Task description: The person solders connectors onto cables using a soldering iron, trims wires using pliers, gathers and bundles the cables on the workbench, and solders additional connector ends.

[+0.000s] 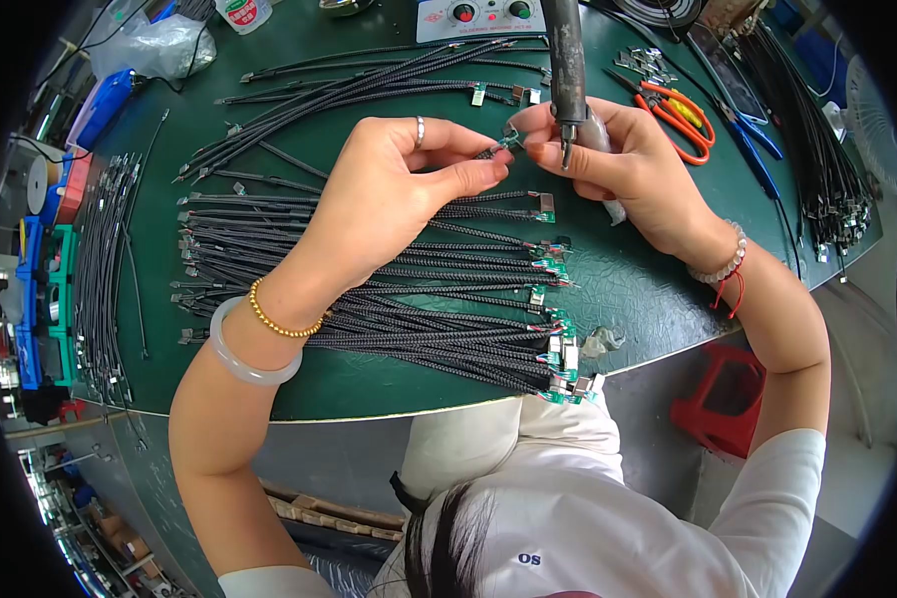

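My left hand (394,179) is closed, thumb and forefinger pinching a black braided cable's end beside a small green circuit board (508,142). Opposite it, my right hand (643,164) is closed around a whitish, partly hidden lump (598,130), its fingertips close to the board. Whether they touch the board I cannot tell. A soldering iron (568,75) points down from above, its tip in front of my right fingers; its support is out of view. Below both hands lie rows of black braided cables (419,269), several with green boards and metal plugs (563,354) at their right ends.
A soldering station (478,18) stands at the back. Orange-handled pliers (680,125), a blue-handled tool (752,140) and small metal parts (646,65) lie to the right. More cable bundles (110,279) flank the left side. The green table's front edge (419,412) runs before my lap.
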`<action>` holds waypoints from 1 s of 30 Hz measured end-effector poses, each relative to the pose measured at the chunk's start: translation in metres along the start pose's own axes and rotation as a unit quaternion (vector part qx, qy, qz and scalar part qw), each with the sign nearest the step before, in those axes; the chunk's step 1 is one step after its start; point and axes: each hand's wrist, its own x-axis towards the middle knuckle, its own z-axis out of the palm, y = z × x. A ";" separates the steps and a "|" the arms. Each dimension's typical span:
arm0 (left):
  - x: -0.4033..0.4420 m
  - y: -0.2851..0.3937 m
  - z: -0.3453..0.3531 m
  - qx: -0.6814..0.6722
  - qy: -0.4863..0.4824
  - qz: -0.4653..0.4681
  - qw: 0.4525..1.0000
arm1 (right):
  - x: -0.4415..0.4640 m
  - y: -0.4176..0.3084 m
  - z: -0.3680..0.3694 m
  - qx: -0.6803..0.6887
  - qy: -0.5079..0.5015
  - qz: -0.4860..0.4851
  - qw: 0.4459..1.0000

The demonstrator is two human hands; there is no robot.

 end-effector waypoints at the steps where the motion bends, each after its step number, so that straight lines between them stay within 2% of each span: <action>1: 0.000 0.000 0.000 -0.007 -0.011 -0.003 1.000 | 0.000 0.000 0.001 -0.012 -0.002 0.003 1.000; 8: 0.001 -0.002 -0.002 -0.064 -0.020 -0.017 0.998 | 0.000 -0.001 -0.002 -0.068 -0.038 0.042 0.996; 24: 0.001 0.001 0.000 -0.051 -0.026 -0.028 0.998 | 0.000 0.002 0.000 -0.037 -0.025 0.006 0.999; 26: 0.002 0.006 -0.001 -0.083 -0.021 -0.066 0.994 | 0.000 0.001 0.000 -0.037 -0.013 -0.002 0.999; 30: 0.002 0.002 -0.002 -0.095 -0.036 -0.055 0.993 | 0.001 0.001 0.000 -0.029 -0.013 0.014 0.999</action>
